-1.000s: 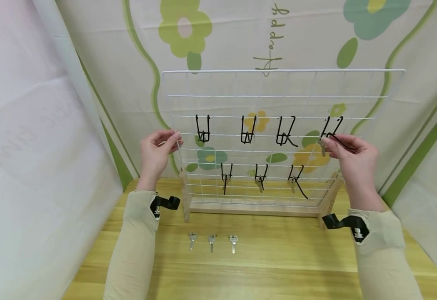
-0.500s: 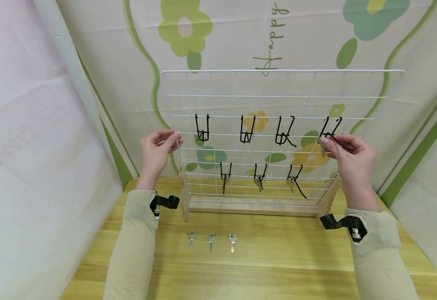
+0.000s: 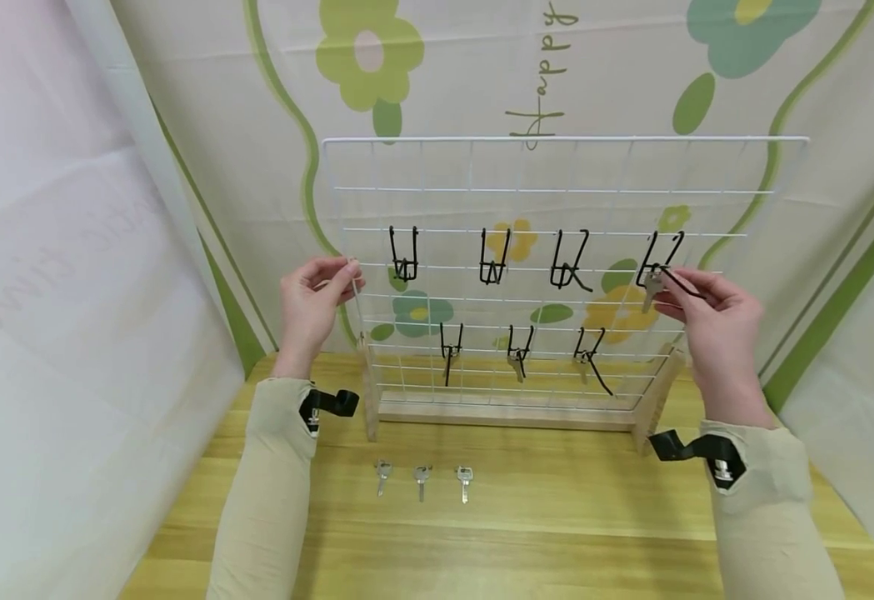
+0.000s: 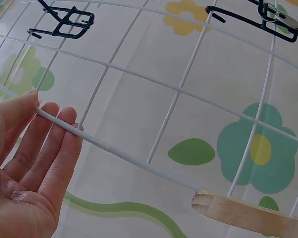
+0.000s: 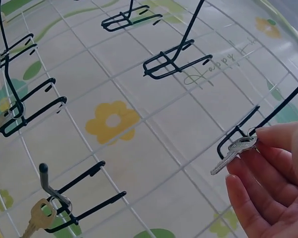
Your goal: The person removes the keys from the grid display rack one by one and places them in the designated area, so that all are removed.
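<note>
My left hand pinches the left edge wire of a white wire grid rack, thumb in front and fingers behind it. At the upper right hook, my right hand has its thumb tip and loosely bent fingers right beside a silver key. This key hangs on its small ring at the hook, tip slanting down. The hook's long prong passes over the thumb. Several black hooks sit in two rows; three keys hang on the lower row, including a brass-toned key.
Three loose keys lie in a row on the wooden table before the rack: a left key, a middle key and a right key. Wooden feet hold the rack up. A flowered cloth stands behind it.
My right thumb has drawn back to the right off the key, which now shows fully on the hook. My left hand stays on the rack's edge.
</note>
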Motion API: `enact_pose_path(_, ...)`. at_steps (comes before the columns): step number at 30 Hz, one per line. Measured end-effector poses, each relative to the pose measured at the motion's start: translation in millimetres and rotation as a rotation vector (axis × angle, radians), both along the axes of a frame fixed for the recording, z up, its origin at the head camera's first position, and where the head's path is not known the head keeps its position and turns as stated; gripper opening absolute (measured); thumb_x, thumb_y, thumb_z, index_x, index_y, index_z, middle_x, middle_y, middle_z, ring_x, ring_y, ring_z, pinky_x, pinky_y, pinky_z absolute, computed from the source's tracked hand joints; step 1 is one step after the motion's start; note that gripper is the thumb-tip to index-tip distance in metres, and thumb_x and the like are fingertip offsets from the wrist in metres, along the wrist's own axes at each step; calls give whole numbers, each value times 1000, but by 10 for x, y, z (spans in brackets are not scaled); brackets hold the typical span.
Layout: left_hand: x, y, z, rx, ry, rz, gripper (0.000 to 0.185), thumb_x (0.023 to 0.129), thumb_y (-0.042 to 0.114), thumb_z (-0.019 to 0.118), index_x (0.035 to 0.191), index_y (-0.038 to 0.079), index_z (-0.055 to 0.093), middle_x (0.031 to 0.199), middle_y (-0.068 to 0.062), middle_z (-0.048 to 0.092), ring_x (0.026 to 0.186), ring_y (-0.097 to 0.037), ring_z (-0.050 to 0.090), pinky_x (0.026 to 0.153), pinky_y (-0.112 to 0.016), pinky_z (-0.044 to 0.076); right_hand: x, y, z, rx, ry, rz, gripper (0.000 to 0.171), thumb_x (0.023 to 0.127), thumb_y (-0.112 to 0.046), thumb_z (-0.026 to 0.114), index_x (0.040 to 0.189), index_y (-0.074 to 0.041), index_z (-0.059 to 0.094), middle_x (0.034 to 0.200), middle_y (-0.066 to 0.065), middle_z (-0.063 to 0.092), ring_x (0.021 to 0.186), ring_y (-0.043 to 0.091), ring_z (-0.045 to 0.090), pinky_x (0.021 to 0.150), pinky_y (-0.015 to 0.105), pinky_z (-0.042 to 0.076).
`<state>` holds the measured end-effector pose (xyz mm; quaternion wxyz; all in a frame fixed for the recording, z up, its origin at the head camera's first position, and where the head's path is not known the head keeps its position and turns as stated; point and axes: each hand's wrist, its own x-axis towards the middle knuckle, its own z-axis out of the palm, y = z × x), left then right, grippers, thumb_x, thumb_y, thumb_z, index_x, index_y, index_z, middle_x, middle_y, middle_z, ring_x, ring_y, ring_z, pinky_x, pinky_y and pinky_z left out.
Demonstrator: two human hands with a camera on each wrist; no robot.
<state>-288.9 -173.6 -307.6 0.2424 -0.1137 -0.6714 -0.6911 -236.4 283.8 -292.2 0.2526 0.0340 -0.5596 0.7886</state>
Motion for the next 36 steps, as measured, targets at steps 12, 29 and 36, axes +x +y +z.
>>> enact_pose_path(12,-7,-11,8,1,1,-1,23,90,21,80,103,2,75,96,-13,75,82,-21,75,76,-31,62,321,66,69,64,77,-40,33,84,1,82,111,16,70,99,14,75,79,21,75,70,31,61)
enact_pose_path(29,-29,-23,-1,-1,18,-9,22,91,19,79,102,1,75,94,-13,75,80,-21,75,74,-29,62,664,35,154,165,137,-123,32,83,5,82,106,22,66,93,19,74,75,22,75,66,30,61)
enact_pose_path(36,-24,-16,-9,-1,13,-12,22,91,19,79,103,0,74,95,-13,75,81,-21,75,75,-30,62,744,59,159,167,137,-156,32,82,6,82,104,23,66,91,20,74,71,22,74,66,29,62)
